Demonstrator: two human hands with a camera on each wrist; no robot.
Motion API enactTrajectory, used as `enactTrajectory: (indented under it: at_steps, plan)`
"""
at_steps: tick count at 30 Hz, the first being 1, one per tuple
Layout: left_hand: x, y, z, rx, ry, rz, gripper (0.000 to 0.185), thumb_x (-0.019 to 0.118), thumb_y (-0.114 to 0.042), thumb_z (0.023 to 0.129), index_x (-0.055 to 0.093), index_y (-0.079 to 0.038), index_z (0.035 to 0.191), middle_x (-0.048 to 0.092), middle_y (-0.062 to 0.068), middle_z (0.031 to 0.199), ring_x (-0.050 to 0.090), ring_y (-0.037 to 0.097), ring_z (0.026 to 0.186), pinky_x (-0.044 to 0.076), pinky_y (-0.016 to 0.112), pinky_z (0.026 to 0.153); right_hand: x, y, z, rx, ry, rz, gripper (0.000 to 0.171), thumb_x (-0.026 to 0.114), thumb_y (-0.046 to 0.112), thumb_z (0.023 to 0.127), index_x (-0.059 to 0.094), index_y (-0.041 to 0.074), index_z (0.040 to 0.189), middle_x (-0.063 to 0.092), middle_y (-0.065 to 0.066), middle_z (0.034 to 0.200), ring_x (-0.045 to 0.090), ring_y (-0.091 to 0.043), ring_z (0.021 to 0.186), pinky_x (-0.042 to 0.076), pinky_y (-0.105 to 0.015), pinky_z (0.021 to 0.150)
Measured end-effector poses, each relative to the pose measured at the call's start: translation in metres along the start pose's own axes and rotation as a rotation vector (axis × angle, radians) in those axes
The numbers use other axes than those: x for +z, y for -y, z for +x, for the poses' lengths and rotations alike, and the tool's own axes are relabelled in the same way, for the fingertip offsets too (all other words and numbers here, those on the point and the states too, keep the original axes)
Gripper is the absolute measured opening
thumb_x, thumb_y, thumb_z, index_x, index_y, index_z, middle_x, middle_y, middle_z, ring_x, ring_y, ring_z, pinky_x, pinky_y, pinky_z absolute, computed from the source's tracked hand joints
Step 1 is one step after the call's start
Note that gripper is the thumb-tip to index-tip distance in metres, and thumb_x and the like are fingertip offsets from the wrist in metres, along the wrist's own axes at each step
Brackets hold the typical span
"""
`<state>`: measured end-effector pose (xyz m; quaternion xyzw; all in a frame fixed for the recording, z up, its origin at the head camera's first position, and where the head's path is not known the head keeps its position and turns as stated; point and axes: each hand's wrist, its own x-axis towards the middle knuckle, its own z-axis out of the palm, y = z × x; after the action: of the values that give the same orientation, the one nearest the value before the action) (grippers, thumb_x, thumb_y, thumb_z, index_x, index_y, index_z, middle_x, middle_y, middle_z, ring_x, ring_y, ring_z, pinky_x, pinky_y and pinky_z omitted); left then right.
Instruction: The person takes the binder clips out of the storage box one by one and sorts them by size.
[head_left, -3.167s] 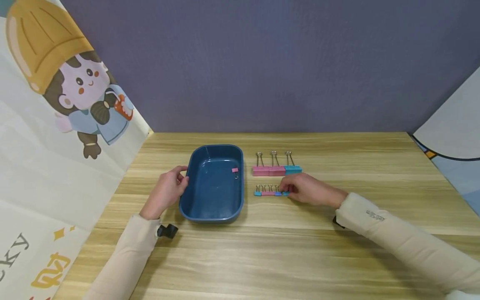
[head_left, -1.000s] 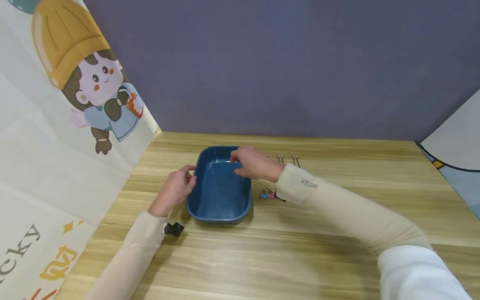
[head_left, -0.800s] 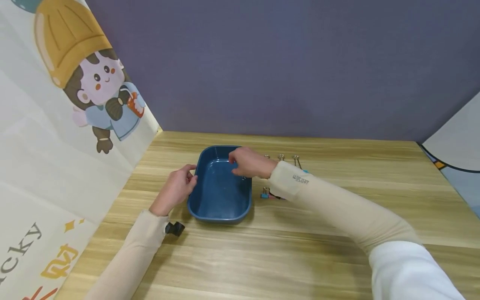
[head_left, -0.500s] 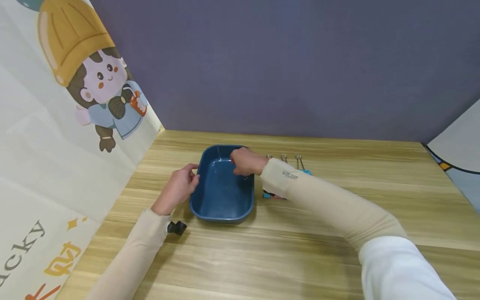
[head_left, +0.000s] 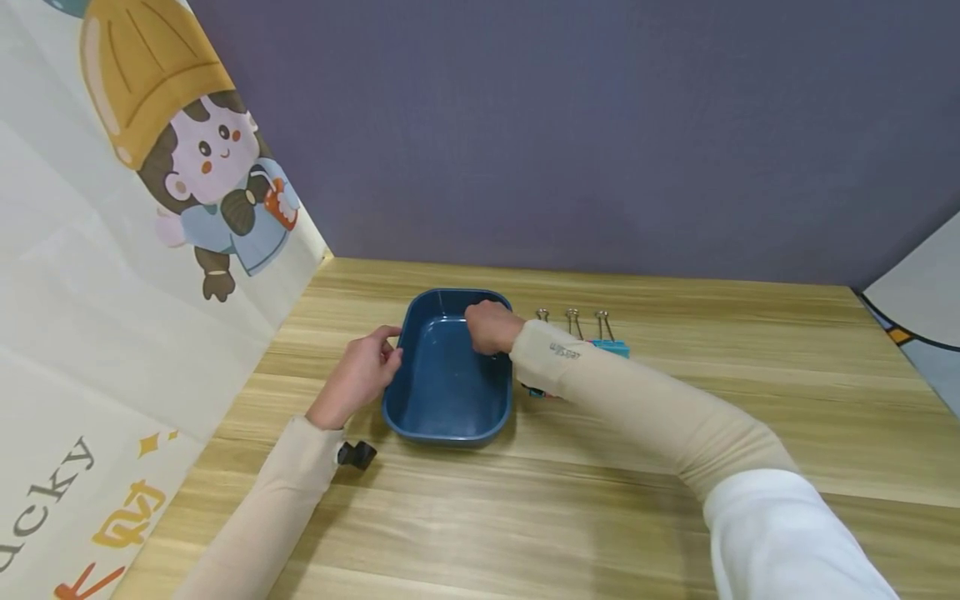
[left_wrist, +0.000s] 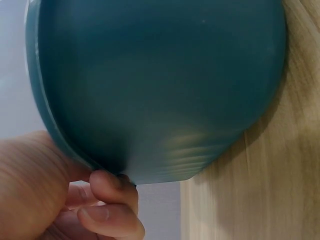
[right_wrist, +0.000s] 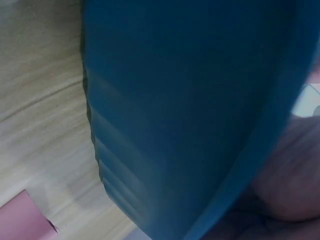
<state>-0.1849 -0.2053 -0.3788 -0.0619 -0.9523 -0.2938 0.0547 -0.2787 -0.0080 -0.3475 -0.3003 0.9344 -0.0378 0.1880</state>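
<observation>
A dark blue tray (head_left: pixel 420 400) lies on the wooden table (head_left: pixel 600 500). My left hand (head_left: pixel 363 373) grips its left rim; in the left wrist view a finger (left_wrist: pixel 116 186) curls under the tray's (left_wrist: pixel 160 85) edge. My right hand (head_left: pixel 489 327) is low inside the tray at its far right side, fingers curled downward and hidden, so anything in them cannot be seen. The right wrist view shows only the tray's outer wall (right_wrist: pixel 185 110) and part of the hand (right_wrist: pixel 285 190). My sleeve covers most of a row of small binder clips (head_left: pixel 534 392).
Three large binder clips stand right of the tray, their wire handles (head_left: pixel 572 317) showing and a blue one (head_left: pixel 617 348) at the right end. A pink clip's corner (right_wrist: pixel 25 220) shows in the right wrist view. A cartoon panel (head_left: pixel 150 208) walls the left, a purple wall the back.
My right hand left the small clip row, crossed over the tray's right rim and sank lower inside it. The left hand stayed on the rim. The camera view drifted.
</observation>
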Motion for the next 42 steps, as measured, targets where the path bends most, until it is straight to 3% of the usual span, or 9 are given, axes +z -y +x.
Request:
enactTrajectory:
  at_steps: [6, 12, 17, 29, 36, 42]
  plan:
    - [0.001, 0.0, 0.0, -0.007, 0.001, 0.001, 0.035, 0.057, -0.007, 0.092, 0.053, 0.006, 0.124, 0.056, 0.005, 0.073, 0.05, 0.014, 0.056, 0.044, 0.029, 0.05, 0.003, 0.002, 0.001, 0.006, -0.032, 0.022, 0.009, 0.054, 0.002, 0.092, 0.06, 0.003, 0.099, 0.056, -0.007, 0.079, 0.052, -0.017, 0.065, 0.045, -0.027, 0.056]
    - [0.0, -0.001, 0.0, 0.034, -0.022, 0.006, 0.034, 0.057, -0.006, 0.091, 0.054, 0.008, 0.122, 0.057, 0.005, 0.072, 0.051, 0.014, 0.057, 0.044, 0.029, 0.053, 0.005, 0.003, 0.001, 0.012, -0.053, 0.025, 0.011, 0.052, 0.002, 0.093, 0.061, 0.004, 0.096, 0.048, -0.004, 0.067, 0.039, -0.014, 0.052, 0.035, -0.026, 0.047]
    - [0.0, -0.001, 0.0, 0.041, -0.025, 0.011, 0.034, 0.057, -0.006, 0.091, 0.054, 0.008, 0.121, 0.057, 0.005, 0.072, 0.051, 0.014, 0.056, 0.044, 0.029, 0.053, 0.007, 0.004, 0.001, 0.031, -0.049, 0.038, 0.013, 0.05, 0.001, 0.093, 0.062, 0.004, 0.098, 0.048, -0.005, 0.066, 0.04, -0.014, 0.05, 0.035, -0.026, 0.046]
    - [0.0, -0.001, 0.0, 0.028, -0.015, 0.002, 0.034, 0.057, -0.006, 0.091, 0.054, 0.008, 0.122, 0.057, 0.005, 0.072, 0.051, 0.013, 0.055, 0.044, 0.029, 0.051, 0.014, 0.001, 0.004, -0.017, -0.082, 0.076, 0.013, 0.053, -0.003, 0.089, 0.061, 0.006, 0.082, 0.043, -0.003, 0.058, 0.037, -0.013, 0.047, 0.035, -0.025, 0.045]
    - [0.0, 0.0, 0.0, 0.019, -0.011, 0.005, 0.034, 0.056, -0.006, 0.092, 0.053, 0.007, 0.123, 0.057, 0.005, 0.072, 0.051, 0.013, 0.055, 0.045, 0.029, 0.051, 0.015, 0.002, 0.004, -0.025, -0.076, 0.051, 0.007, 0.065, 0.001, 0.081, 0.061, 0.006, 0.081, 0.051, -0.002, 0.061, 0.046, -0.013, 0.052, 0.041, -0.025, 0.048]
    - [-0.001, -0.001, 0.001, 0.021, -0.003, -0.003, 0.035, 0.056, -0.006, 0.092, 0.053, 0.008, 0.124, 0.057, 0.005, 0.072, 0.052, 0.013, 0.055, 0.045, 0.029, 0.052, 0.015, 0.004, 0.001, -0.042, -0.085, 0.045, 0.009, 0.071, 0.01, 0.081, 0.063, 0.006, 0.083, 0.057, -0.003, 0.063, 0.054, -0.013, 0.054, 0.047, -0.025, 0.051]
